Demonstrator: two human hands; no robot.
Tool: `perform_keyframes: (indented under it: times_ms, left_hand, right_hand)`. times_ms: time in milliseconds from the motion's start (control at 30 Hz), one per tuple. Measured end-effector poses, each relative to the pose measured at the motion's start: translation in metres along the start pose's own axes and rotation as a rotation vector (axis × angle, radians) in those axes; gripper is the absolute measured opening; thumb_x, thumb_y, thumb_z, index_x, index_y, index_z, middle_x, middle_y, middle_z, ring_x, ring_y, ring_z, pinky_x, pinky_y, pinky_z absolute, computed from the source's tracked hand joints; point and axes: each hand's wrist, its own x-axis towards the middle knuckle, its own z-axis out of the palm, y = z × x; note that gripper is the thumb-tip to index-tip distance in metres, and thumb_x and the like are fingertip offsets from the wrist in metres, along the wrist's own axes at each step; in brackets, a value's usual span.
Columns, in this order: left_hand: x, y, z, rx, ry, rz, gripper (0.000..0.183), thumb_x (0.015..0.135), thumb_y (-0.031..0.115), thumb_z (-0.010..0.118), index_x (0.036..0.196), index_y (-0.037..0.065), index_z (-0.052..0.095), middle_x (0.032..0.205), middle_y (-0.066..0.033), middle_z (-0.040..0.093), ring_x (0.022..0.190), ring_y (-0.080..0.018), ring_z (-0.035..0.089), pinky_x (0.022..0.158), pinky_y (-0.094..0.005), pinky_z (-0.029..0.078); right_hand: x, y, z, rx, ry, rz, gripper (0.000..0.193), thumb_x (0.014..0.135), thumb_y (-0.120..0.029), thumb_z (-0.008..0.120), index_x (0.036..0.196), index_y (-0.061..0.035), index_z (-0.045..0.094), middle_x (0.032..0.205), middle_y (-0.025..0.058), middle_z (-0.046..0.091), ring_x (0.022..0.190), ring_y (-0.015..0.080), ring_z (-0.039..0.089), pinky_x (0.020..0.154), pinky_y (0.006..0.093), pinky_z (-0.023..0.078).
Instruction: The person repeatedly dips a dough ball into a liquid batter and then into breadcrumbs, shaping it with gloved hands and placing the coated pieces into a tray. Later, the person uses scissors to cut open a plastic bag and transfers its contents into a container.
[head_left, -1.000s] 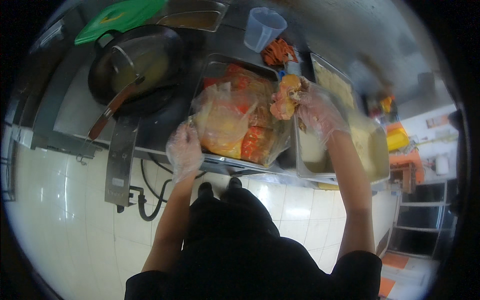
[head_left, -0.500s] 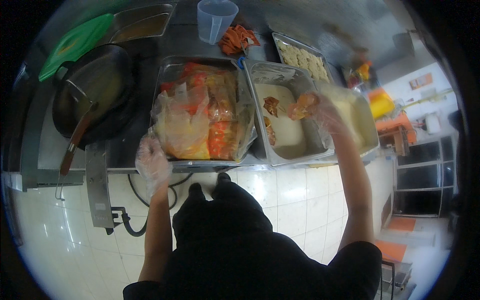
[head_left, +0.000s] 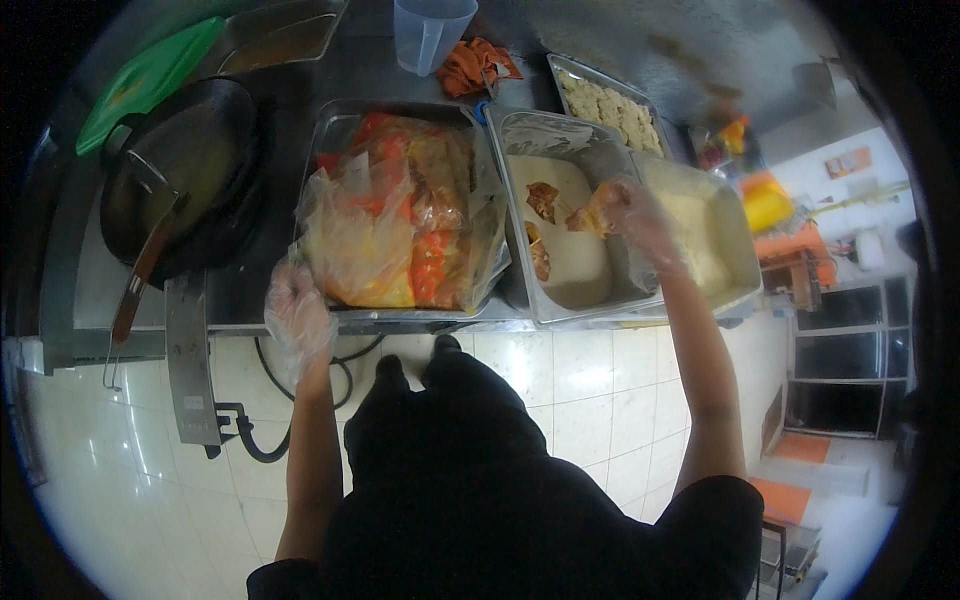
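Note:
My right hand [head_left: 640, 222], in a clear plastic glove, pinches a piece of raw chicken [head_left: 594, 212], reddish with marinade. The piece is over the right part of a deep metal pan [head_left: 540, 308] that holds pale batter [head_left: 575, 255]. Two more marinated pieces [head_left: 542, 200] lie in that batter, toward its left side. My left hand [head_left: 302, 312], also gloved, is at the front left corner of a metal tray [head_left: 345, 108]; its fingers are curled, and what they grip is unclear. Plastic bags [head_left: 365, 225] with red and yellow contents fill this tray.
A pan with pale powder [head_left: 690, 215] adjoins on the right, with a tray of coated pieces [head_left: 615, 115] behind. At left are a dark wok [head_left: 115, 215], a wood-handled skimmer [head_left: 150, 255] and a green lid [head_left: 150, 90]. A clear jug [head_left: 428, 35] and orange cloth [head_left: 470, 70] stand at the back.
My right hand has shifted slightly left with the chicken piece, which is now a little lower over the batter. My left hand stays by the tray corner. The whole view has shifted slightly.

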Motion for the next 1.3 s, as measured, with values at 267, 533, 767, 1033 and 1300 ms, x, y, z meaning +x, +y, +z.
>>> perform_keyframes:
  times_ms: [267,533,767,1033,1300]
  left_hand:
    - [0.000,-0.009,0.002,0.013,0.018,0.014,0.028,0.101,0.019,0.053,0.118,0.002,0.067,0.107,-0.0215,0.071,0.097,-0.0348,0.067,0.087,-0.0414,0.050]
    - [0.001,-0.017,0.002,0.161,0.002,-0.093,0.029,0.104,0.020,0.054,0.124,0.004,0.067,0.118,-0.0122,0.071,0.103,-0.0210,0.065,0.093,-0.0361,0.049]
    - [-0.001,0.005,-0.010,0.184,-0.014,-0.093,0.032,0.098,0.023,0.059,0.120,0.001,0.067,0.111,-0.0258,0.069,0.103,-0.0386,0.066,0.091,-0.0456,0.050]
    - [-0.015,0.054,-0.027,0.506,0.256,0.454,0.043,0.092,0.028,0.067,0.131,0.013,0.062,0.131,-0.0155,0.060,0.128,-0.0385,0.050,0.111,-0.0539,0.037]
    - [0.000,0.126,-0.022,0.445,0.124,0.788,0.052,0.086,0.041,0.071,0.129,0.014,0.062,0.136,-0.0150,0.053,0.135,-0.0386,0.041,0.114,-0.0624,0.025]
  right_hand:
    - [-0.017,0.048,0.008,-0.517,-0.208,-0.201,0.031,0.095,-0.030,0.062,0.120,-0.0123,0.066,0.121,0.0127,0.068,0.110,0.0300,0.066,0.097,0.0411,0.051]
    - [0.007,0.049,-0.053,0.026,0.061,-0.298,0.033,0.095,-0.016,0.056,0.124,-0.0023,0.062,0.124,0.0093,0.065,0.106,0.0218,0.064,0.092,0.0347,0.051]
    - [0.022,-0.078,0.025,0.145,0.076,-0.322,0.038,0.104,-0.028,0.049,0.129,-0.0012,0.059,0.108,0.0074,0.067,0.067,0.0092,0.050,0.064,0.0240,0.044]
    - [0.065,-0.218,0.095,1.441,-0.105,-0.258,0.056,0.104,-0.039,0.055,0.148,-0.0059,0.043,0.134,0.0132,0.058,0.113,0.0216,0.058,0.094,0.0389,0.046]
    - [0.061,-0.271,0.149,0.786,0.374,-0.389,0.085,0.097,-0.052,0.062,0.156,-0.0039,0.023,0.155,0.0207,0.037,0.141,0.0350,0.040,0.114,0.0464,0.030]
